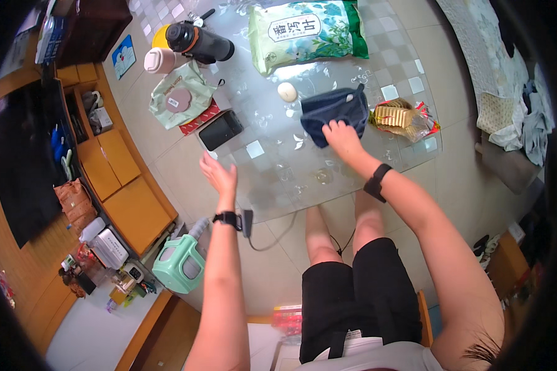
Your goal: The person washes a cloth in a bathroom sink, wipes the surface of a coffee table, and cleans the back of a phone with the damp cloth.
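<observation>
A dark blue cloth pouch [335, 112] lies flattened on the table to the right of its middle. My right hand [345, 141] is at the pouch's near edge, with its fingers closed on the fabric. My left hand [220, 175] hovers by the table's left edge, fingers spread and holding nothing. Just beyond it lies a black smartphone [221, 130]. A small cream-coloured rounded object [286, 92] sits left of the pouch. On the pouch's right is a clear packet of biscuits [405, 119] with red and yellow ends.
A large green-and-white package [309, 34] lies at the table's far side. At the far left stand a dark thermos [201, 42], a pink cup [161, 60] and a pale green bag [182, 93] over a red box. A mint-green appliance [178, 263] stands below the table's left edge.
</observation>
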A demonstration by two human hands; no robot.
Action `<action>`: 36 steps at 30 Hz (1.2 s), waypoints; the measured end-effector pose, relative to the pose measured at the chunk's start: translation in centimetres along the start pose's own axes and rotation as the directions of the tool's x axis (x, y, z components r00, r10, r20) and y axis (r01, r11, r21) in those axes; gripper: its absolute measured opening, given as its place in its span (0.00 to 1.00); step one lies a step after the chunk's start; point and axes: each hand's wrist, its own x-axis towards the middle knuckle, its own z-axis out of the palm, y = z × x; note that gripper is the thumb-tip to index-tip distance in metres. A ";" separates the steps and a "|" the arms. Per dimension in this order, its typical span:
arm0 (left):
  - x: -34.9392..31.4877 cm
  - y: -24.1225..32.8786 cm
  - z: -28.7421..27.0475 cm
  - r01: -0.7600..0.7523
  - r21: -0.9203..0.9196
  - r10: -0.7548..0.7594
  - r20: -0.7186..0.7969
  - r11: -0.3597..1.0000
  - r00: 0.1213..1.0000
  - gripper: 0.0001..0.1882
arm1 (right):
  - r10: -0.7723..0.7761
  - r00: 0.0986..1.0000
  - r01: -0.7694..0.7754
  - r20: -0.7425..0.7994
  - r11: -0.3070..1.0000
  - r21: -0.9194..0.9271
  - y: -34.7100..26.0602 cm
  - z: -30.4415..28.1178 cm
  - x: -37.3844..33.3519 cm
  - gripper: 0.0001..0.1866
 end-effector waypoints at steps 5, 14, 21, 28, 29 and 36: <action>7.2 0.2 -0.3 -0.140 0.141 0.129 0.083 0.980 0.988 0.51 | -0.213 0.969 0.189 0.128 0.967 0.173 -4.1 0.0 -6.0 0.07; 8.6 -1.9 1.4 -0.291 0.166 0.272 0.123 0.942 0.954 0.47 | -0.114 0.967 0.083 0.230 0.987 0.140 -3.8 -1.9 -6.1 0.40; 6.5 -3.9 2.4 -0.169 -0.077 0.180 0.180 0.983 0.967 0.40 | -0.152 0.977 0.131 0.149 0.982 0.137 -3.8 -2.0 -5.6 0.26; 0.3 -6.3 1.5 -0.146 -0.450 0.229 0.136 0.881 0.964 0.35 | -0.136 0.927 -0.066 0.348 0.857 0.510 -2.5 -7.5 -11.8 0.39; -1.1 -6.3 0.7 -0.166 -0.447 0.224 0.079 0.879 0.971 0.36 | -0.119 0.929 -0.083 0.351 0.855 0.511 -1.8 -8.6 -13.6 0.38; -12.5 -5.9 -8.2 0.132 -0.640 -0.062 0.130 0.757 0.990 0.41 | -0.125 0.882 -0.087 0.454 0.904 0.418 2.3 -20.5 -25.3 0.22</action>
